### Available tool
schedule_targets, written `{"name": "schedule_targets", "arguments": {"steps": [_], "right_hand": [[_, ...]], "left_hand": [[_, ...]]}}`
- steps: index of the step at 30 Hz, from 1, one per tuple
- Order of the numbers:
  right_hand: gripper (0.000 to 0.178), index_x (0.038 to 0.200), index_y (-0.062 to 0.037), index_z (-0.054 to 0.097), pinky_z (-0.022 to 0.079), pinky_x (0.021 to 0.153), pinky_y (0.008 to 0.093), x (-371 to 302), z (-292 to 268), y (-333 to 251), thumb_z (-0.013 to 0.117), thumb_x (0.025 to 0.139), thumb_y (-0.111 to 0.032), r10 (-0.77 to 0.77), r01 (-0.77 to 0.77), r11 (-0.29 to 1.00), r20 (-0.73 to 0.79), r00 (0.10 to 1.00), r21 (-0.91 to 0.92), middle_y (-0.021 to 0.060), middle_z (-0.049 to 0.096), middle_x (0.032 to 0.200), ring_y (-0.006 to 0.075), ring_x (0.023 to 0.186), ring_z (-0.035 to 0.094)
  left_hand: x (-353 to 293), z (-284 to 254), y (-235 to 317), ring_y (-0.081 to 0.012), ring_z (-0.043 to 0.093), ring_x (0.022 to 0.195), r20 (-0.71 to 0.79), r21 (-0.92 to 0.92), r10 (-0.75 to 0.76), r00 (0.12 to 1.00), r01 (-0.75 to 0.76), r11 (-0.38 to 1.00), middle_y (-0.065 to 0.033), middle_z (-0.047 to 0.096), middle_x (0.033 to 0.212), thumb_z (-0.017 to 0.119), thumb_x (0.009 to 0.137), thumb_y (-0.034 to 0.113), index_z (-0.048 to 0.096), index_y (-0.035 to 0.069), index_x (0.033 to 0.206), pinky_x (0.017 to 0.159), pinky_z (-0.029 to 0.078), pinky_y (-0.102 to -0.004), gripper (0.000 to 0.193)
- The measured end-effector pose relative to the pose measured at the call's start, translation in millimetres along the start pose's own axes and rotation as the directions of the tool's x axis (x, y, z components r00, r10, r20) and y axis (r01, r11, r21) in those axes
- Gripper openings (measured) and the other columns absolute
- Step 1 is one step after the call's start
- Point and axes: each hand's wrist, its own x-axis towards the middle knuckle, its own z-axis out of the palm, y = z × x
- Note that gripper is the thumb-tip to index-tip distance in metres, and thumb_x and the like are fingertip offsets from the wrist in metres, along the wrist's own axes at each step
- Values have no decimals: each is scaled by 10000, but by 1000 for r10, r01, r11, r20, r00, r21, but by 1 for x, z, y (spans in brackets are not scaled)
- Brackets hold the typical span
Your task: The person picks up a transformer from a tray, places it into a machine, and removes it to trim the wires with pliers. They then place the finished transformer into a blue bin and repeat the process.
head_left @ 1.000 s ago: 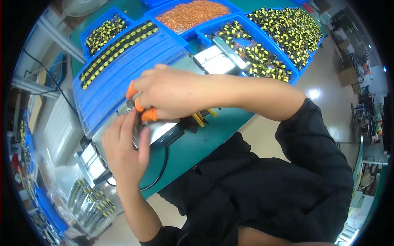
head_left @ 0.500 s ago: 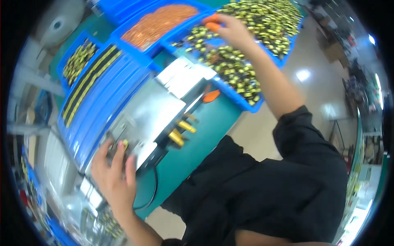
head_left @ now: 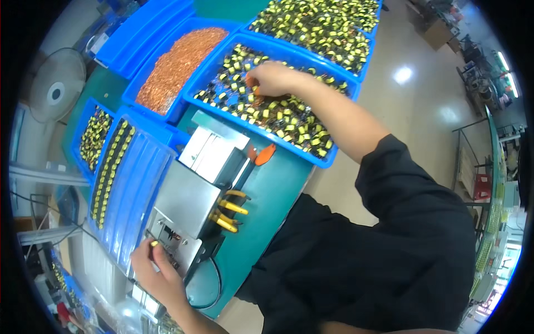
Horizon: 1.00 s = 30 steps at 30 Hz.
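My left hand (head_left: 158, 274) is at the near end of a silver metal bench machine (head_left: 188, 196). Its thumb and fingers pinch a small yellow-banded component (head_left: 154, 244), beside the machine's slotted plate. Into a blue bin (head_left: 318, 161) reaches my right hand (head_left: 273, 79), orange covers on its fingertips. Those fingers are curled together among loose yellow-and-black components (head_left: 289, 121); whatever they grip is hidden. Yellow-handled pliers (head_left: 227, 218) lie against the machine's right side, and an orange-handled tool (head_left: 265, 155) rests farther up.
Another blue bin holds copper-coloured bits (head_left: 181, 67); a farther one is heaped with similar components (head_left: 317, 28). Left of the machine, rows of components (head_left: 114, 172) sit on a blue lid (head_left: 133, 186). A black cable (head_left: 218, 278) loops over the green table edge. A round fan (head_left: 55, 92) stands far left.
My right hand has moved from the bin's far edge down into its components, and its fingers have curled in. My left hand's fingers have drawn together on the small component. The view has shifted.
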Motion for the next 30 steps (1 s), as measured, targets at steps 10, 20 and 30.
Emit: {"name": "schedule_targets", "arguments": {"steps": [10,20,30], "right_hand": [[297,1094,-56,646,524,808,344,-5,-6,-6,744,822,-123,20,113,886,-280,960,450,84,676,1013,197,939,661],[339,1189,-42,629,538,826,313,-2,-4,-21,705,864,-102,-7,208,790,-331,943,576,108,657,1128,168,939,651],[280,1153,-87,647,525,764,302,-7,-5,-31,693,878,-113,-7,186,800,-300,954,571,57,689,986,136,895,650]], "left_hand": [[158,57,-25,-171,663,950,96,-26,-85,992,88,996,-131,690,1084,635,924,99,626,5,1178,860,503,-303,270],[185,85,-31,-210,673,919,267,-293,-56,962,137,946,-128,703,1041,661,877,81,656,4,1153,848,520,-330,286],[177,79,-33,-152,643,886,248,-219,-86,965,142,965,-86,692,974,661,912,130,636,-13,1159,833,507,-288,287]]}}
